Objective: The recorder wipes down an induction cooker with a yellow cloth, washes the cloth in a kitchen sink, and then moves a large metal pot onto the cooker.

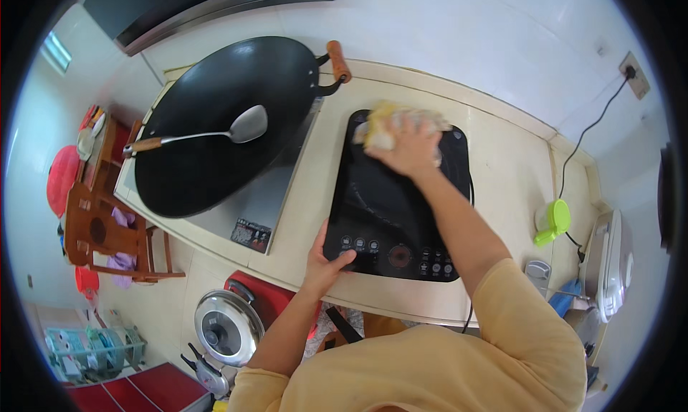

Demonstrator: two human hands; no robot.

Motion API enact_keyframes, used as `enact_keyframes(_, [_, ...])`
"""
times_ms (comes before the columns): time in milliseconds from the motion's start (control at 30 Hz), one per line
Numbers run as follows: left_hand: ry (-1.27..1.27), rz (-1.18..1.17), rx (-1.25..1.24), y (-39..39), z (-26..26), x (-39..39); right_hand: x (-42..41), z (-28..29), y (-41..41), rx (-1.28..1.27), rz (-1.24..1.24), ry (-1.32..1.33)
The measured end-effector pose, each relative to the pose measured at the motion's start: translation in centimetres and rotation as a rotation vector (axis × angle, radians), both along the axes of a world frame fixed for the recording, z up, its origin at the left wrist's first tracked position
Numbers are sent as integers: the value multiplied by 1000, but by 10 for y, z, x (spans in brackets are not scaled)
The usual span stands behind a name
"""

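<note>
A black induction cooktop (387, 197) lies on the cream counter (500, 165), its control icons along the edge nearest me. My left hand (328, 261) grips its near left corner, the thumb on top by the icons and the fingers at the side. Under my right hand (411, 146) is a crumpled yellow and whitish cloth (384, 124), pressed on the far part of the cooktop. The hand and cloth are blurred, and the cloth partly covers the far edge.
Left of the cooktop, a large black wok (231, 116) with a metal spatula (250, 124) in it sits over a gas stove (258, 208). A green-lidded container (553, 221) and a rice cooker (610, 267) stand right. A lidded steel pot (228, 326) is below the counter.
</note>
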State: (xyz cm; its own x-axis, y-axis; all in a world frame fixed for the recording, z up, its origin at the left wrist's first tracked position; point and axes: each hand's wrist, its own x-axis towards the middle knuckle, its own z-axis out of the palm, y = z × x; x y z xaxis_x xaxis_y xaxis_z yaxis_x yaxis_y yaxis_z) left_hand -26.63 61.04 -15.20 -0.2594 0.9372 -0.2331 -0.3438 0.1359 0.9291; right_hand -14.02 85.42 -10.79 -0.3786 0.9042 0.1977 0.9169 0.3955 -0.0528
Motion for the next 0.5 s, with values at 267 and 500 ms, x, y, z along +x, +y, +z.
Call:
enact_keyframes(267, [44, -20, 72, 5, -10, -8, 37, 4, -145, 39, 624, 225])
enact_keyframes(500, [-34, -65, -79, 7, 21, -5, 104, -18, -10, 149, 2, -6])
